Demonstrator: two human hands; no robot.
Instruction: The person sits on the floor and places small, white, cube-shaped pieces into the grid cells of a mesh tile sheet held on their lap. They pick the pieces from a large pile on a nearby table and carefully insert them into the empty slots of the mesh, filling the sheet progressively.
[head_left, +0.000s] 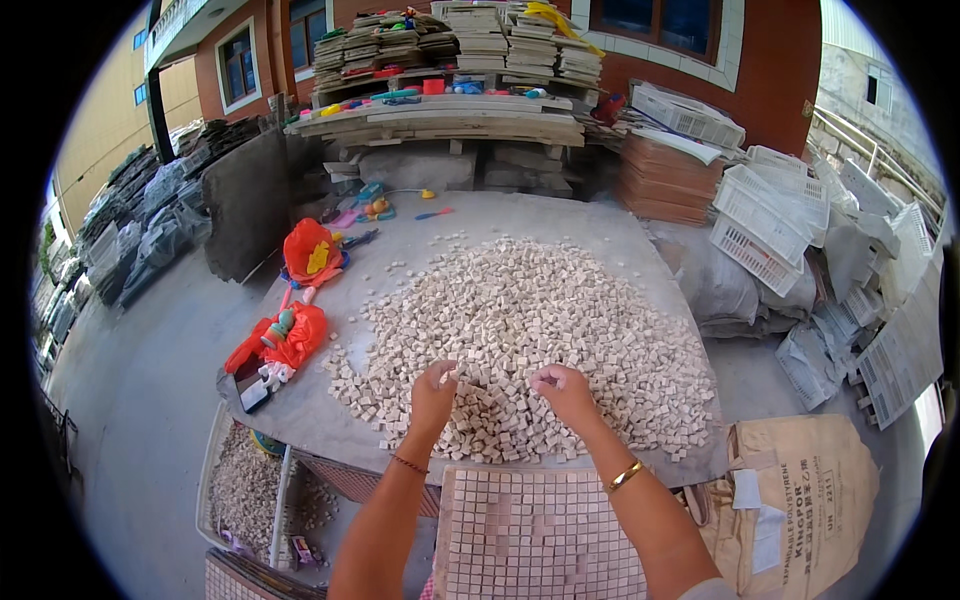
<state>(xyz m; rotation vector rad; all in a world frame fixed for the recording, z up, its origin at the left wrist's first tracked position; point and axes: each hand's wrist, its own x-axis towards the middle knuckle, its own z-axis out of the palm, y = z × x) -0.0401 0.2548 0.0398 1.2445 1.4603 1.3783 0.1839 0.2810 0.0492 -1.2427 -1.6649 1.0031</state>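
A broad heap of small beige stone mosaic cubes [520, 300] covers much of the grey table [620, 235]. At the heap's near side, my left hand [434, 396] is closed in a pinch, its fingertips among the cubes. A short way to its right, my right hand [568, 394] is also pinched, thumb against fingers. Whatever is between the fingertips of either hand is too small to make out. Below both hands, between my forearms, lies a grid tray [540, 530] filled with rows of cubes, some pinkish brown.
Red plastic bags [300, 335] with toys lie along the table's left side. A white crate [215, 470] of loose cubes stands at lower left. A brown paper sack [800, 500] lies at lower right. Behind are stacked slabs [470, 45] and white plastic baskets [765, 220].
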